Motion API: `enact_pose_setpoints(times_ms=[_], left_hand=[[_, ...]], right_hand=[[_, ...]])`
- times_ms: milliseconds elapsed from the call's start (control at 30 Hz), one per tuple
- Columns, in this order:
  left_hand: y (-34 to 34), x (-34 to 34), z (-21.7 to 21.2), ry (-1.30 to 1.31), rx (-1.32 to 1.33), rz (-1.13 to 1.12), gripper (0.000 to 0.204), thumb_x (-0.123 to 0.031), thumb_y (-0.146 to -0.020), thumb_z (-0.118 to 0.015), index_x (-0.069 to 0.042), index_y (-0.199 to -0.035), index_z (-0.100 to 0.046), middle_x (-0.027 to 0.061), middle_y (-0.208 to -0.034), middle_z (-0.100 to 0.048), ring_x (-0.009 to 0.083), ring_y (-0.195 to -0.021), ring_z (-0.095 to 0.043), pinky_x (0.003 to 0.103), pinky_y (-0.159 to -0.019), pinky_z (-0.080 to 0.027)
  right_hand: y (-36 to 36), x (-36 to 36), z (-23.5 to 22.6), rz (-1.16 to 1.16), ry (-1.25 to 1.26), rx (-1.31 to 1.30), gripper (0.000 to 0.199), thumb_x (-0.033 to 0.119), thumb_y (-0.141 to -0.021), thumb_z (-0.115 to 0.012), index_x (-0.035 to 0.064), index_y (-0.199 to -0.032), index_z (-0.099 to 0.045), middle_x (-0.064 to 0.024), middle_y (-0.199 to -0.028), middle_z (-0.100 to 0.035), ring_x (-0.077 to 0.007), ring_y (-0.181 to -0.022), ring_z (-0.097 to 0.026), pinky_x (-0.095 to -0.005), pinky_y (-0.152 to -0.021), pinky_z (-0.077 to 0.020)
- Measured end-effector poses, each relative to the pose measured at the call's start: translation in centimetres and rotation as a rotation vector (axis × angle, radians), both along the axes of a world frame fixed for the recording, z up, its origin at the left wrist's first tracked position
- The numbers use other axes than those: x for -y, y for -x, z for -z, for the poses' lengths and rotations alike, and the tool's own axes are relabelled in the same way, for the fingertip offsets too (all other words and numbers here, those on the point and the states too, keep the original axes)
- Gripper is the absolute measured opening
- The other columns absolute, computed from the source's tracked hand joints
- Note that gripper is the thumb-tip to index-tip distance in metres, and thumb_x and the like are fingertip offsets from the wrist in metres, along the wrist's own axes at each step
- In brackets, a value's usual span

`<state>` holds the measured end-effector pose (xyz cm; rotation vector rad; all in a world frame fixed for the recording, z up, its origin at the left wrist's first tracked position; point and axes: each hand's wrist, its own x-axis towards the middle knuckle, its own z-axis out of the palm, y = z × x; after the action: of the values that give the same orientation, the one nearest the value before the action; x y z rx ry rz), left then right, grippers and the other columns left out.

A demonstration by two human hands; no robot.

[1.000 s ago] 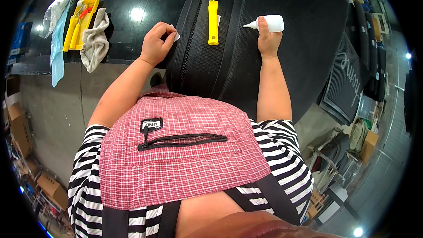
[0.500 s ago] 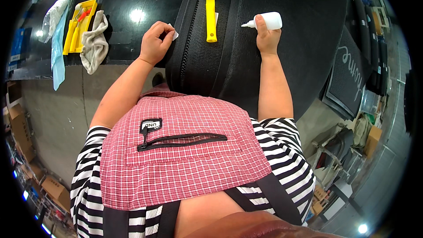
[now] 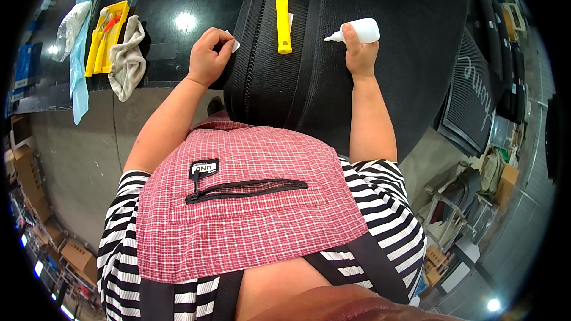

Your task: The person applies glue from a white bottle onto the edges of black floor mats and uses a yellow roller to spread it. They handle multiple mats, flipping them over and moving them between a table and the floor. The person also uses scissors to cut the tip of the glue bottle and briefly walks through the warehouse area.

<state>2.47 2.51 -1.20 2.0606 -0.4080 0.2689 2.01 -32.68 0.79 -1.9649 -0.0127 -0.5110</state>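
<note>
My right hand (image 3: 361,53) is wrapped round a white squeeze bottle (image 3: 364,29). The bottle lies tilted on its side, and its thin nozzle points left over a large black textured mat (image 3: 386,89). Between the fingers of my closed left hand (image 3: 209,56) is a small white piece (image 3: 235,45), perhaps paper or cloth; the fingers hide most of it. That hand is beside the mat's raised left edge. Between my hands, a small paint roller (image 3: 284,24) with a yellow handle and white head lies on the mat, a bit of white showing beneath its handle.
On the dark table (image 3: 163,62) at left lie a yellow tray (image 3: 110,38) with tools, a crumpled grey cloth (image 3: 126,62), a light blue plastic strip (image 3: 79,71) and a clear bag (image 3: 70,31). Dark mats (image 3: 467,98) with lettering stand at right. Cardboard boxes (image 3: 77,255) sit lower left.
The bottle has dipped slightly, its nozzle tip a little lower and further left over the mat. My left hand keeps its grip and has hardly moved.
</note>
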Motion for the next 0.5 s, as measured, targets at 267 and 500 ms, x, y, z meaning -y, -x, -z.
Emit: enact_pose_setpoints(times_ms=[267,500], left_hand=[[0.0,0.1,-0.1,0.025,-0.013,-0.008,0.001,-0.005,-0.087,-0.068,-0.004,-0.087,-0.068,0.0071,-0.086,-0.066,0.0203,-0.073,-0.064,0.031,-0.068,-0.051],[-0.1,0.1,-0.1,0.012,-0.018,0.0,0.001,-0.004,-0.087,-0.067,-0.003,-0.087,-0.067,0.007,-0.086,-0.065,0.0188,-0.073,-0.063,0.029,-0.069,-0.05]], right_hand=[[-0.7,0.3,-0.4,0.1,-0.06,0.113,0.032,0.034,-0.094,-0.07,0.0027,-0.09,-0.072,-0.0078,-0.08,-0.072,-0.0211,-0.075,-0.07,-0.0334,-0.07,-0.0522],[-1.8,1.4,0.7,0.162,0.04,0.031,0.038,0.041,-0.094,-0.068,0.0038,-0.091,-0.073,-0.0114,-0.088,-0.075,-0.0284,-0.086,-0.073,-0.0375,-0.078,-0.0536]])
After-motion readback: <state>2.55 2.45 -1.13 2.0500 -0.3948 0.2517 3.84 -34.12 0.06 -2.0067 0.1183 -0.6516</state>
